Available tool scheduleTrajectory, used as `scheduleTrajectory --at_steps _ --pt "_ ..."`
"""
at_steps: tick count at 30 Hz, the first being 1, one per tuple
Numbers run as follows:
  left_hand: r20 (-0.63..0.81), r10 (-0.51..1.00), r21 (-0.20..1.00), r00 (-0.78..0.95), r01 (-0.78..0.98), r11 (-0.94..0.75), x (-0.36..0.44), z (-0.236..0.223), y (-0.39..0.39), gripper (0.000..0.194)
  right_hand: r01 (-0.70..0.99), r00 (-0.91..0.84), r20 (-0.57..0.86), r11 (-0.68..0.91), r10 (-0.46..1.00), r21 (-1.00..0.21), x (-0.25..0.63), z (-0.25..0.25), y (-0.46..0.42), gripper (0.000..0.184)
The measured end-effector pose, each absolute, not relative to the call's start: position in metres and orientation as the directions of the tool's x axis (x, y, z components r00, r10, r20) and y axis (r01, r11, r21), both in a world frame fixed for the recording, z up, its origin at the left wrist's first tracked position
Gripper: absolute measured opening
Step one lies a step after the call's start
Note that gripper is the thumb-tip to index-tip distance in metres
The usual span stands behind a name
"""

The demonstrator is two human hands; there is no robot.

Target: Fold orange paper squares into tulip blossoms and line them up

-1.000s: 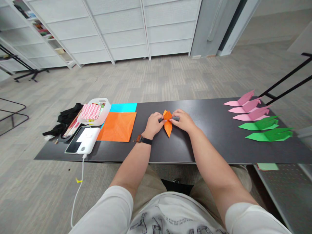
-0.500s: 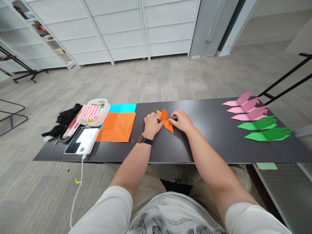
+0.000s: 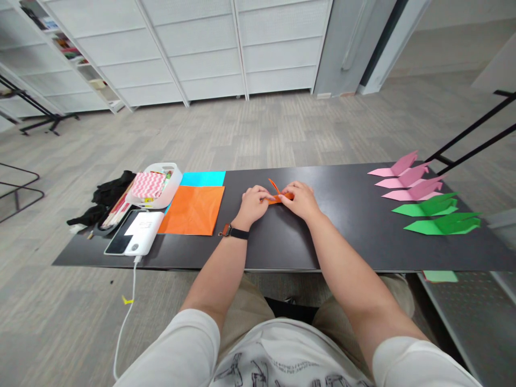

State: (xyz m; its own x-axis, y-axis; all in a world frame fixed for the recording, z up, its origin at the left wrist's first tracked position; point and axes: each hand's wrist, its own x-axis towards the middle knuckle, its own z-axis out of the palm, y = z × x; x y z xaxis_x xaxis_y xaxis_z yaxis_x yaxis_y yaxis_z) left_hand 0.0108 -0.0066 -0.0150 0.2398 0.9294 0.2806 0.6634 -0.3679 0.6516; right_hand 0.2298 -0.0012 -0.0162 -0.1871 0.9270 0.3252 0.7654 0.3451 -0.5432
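A folded piece of orange paper (image 3: pixel 274 200) lies between my hands at the middle of the dark table (image 3: pixel 342 236), a narrow strip of it sticking up. My left hand (image 3: pixel 255 204), with a watch on the wrist, pinches its left end. On the other side my right hand (image 3: pixel 300 199) grips the right end between thumb and fingers. Parts of the paper are hidden behind the fingertips. To the left lies a flat orange sheet (image 3: pixel 193 210), partly over a blue sheet (image 3: pixel 203 178).
Pink folded paper birds (image 3: pixel 411 174) and green ones (image 3: pixel 441 223) stand in a row at the right. At the left are a white basket (image 3: pixel 173 185), a phone (image 3: pixel 123 236), a white power bank (image 3: pixel 147 231) with a cable, and black cloth (image 3: pixel 115 188).
The orange paper has turned from spread wings to a narrow, edge-on shape with a strip upright. My right hand has come slightly left, closer to my left hand.
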Motion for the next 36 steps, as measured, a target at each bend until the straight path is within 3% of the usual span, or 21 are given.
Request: scheduleTrajectory --at_steps 5,7,9,11,13,16,19,27,31,36 --pt "0.187 0.971 0.96 -0.151 0.238 -0.148 -0.008 -0.017 0.012 0.028 0.758 -0.149 0.374 0.348 0.916 -0.552 0.234 -0.02 0.003 0.015" --pt "0.129 0.965 0.992 -0.227 0.037 -0.124 -0.012 -0.02 0.018 0.028 0.747 -0.138 0.392 0.356 0.909 -0.562 0.234 -0.022 0.004 0.015" --pt "0.144 0.96 0.987 -0.242 -0.039 -0.158 -0.014 -0.02 0.02 0.03 0.728 -0.128 0.407 0.364 0.905 -0.58 0.234 -0.023 0.005 0.015" --pt "0.242 0.944 0.97 -0.223 0.085 -0.228 -0.013 -0.017 0.017 0.031 0.707 -0.121 0.416 0.372 0.901 -0.601 0.234 -0.024 0.005 0.015" --pt "0.4 0.911 0.86 -0.105 0.385 -0.333 -0.011 -0.01 0.009 0.03 0.687 -0.125 0.417 0.382 0.9 -0.618 0.234 -0.025 0.005 0.015" --pt "0.497 0.828 0.449 0.261 0.739 -0.502 -0.007 0.001 -0.003 0.04 0.661 -0.143 0.42 0.402 0.896 -0.634 0.235 -0.027 0.005 0.016" --pt "0.459 0.789 0.226 0.408 0.806 -0.547 -0.003 0.006 -0.009 0.045 0.646 -0.178 0.418 0.426 0.891 -0.633 0.235 -0.029 0.006 0.016" --pt "0.453 0.794 0.226 0.405 0.81 -0.542 0.006 -0.008 -0.008 0.017 0.628 -0.256 0.413 0.475 0.874 -0.616 0.23 -0.027 0.004 0.015" --pt "0.434 0.805 0.223 0.405 0.817 -0.531 0.009 -0.006 -0.009 0.016 0.569 -0.189 0.501 0.51 0.845 -0.645 0.224 -0.014 0.0 0.028" --pt "0.436 0.78 0.208 0.449 0.792 -0.573 0.013 -0.005 -0.013 0.016 0.477 -0.204 0.61 0.621 0.766 -0.621 0.219 -0.001 -0.007 0.025"
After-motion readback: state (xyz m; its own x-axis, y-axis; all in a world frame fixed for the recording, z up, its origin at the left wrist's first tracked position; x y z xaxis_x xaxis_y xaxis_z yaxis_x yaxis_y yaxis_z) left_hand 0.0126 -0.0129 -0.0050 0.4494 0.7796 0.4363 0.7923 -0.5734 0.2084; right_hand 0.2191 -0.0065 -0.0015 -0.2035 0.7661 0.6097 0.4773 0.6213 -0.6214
